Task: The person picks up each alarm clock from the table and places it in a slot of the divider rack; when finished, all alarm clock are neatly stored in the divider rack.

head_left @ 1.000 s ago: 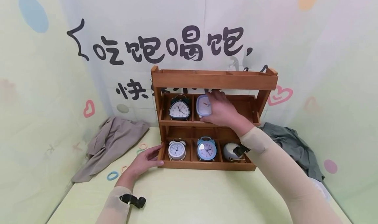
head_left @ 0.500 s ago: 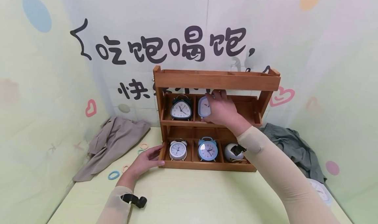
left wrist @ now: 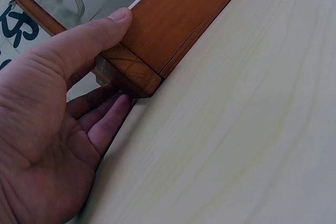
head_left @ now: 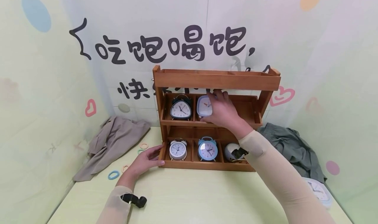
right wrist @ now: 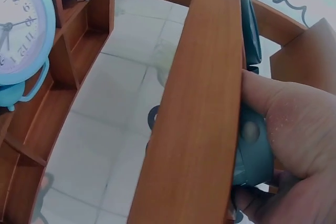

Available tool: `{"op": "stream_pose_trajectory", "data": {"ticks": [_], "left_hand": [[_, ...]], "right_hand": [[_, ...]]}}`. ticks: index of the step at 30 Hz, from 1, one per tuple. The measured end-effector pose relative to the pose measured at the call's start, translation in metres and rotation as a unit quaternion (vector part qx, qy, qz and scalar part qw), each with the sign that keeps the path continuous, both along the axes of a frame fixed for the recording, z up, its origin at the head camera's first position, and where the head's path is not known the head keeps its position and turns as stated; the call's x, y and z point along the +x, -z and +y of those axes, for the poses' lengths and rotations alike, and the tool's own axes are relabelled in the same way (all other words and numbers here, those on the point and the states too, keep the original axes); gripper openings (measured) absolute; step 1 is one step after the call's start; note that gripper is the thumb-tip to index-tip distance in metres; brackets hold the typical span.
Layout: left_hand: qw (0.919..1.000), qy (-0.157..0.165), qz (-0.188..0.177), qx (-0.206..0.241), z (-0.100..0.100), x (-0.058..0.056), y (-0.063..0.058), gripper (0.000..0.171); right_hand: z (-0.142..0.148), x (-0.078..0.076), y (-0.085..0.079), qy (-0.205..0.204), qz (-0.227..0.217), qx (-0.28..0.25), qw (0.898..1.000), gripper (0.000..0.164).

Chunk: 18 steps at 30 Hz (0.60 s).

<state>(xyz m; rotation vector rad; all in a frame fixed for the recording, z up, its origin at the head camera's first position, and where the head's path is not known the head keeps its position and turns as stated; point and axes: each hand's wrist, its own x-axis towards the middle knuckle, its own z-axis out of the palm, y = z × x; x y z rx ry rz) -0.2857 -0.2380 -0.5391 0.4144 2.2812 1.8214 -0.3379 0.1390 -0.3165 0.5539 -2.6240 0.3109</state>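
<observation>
A wooden shelf rack (head_left: 206, 165) with three tiers stands on the table. My right hand (head_left: 223, 111) grips a pale lavender-blue square alarm clock (head_left: 203, 106) in the middle tier's centre compartment, thumb below and fingers over the top. In the right wrist view the clock's side (right wrist: 254, 153) shows between thumb and fingers, behind the tier's front board. My left hand (head_left: 144, 161) holds the rack's lower left corner, its thumb (left wrist: 113, 27) on the front board and its fingers at the end. Left of the gripped clock sits a dark green rounded-triangle alarm clock (head_left: 180, 110).
On the bottom tier stand a white twin-bell clock (head_left: 178, 151), a blue clock (head_left: 208, 151) and a grey rounded object (head_left: 231, 151) partly hidden by the wrist camera. Cloths (head_left: 115, 143) lie either side, with several coloured rings (head_left: 113, 175) at left and a white clock (head_left: 320, 192) at right.
The right hand has shifted the square clock slightly within its compartment, and more of its face shows now. More of the white clock at right is visible past the forearm. The left hand stays put.
</observation>
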Motion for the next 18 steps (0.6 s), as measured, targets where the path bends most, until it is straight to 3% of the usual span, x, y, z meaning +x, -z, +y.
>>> {"op": "stream_pose_trajectory", "data": {"ticks": [8, 18], "left_hand": [[1.0, 0.0, -0.002, 0.002, -0.0001, -0.0003, 0.0012, 0.087], [1.0, 0.0, 0.004, 0.001, 0.0003, -0.0011, 0.0019, 0.087]], "right_hand": [[0.0028, 0.0002, 0.0051, -0.007, -0.017, -0.038, 0.999, 0.12], [0.0071, 0.005, 0.0003, -0.019, -0.063, -0.04, 0.997, 0.112]]}}
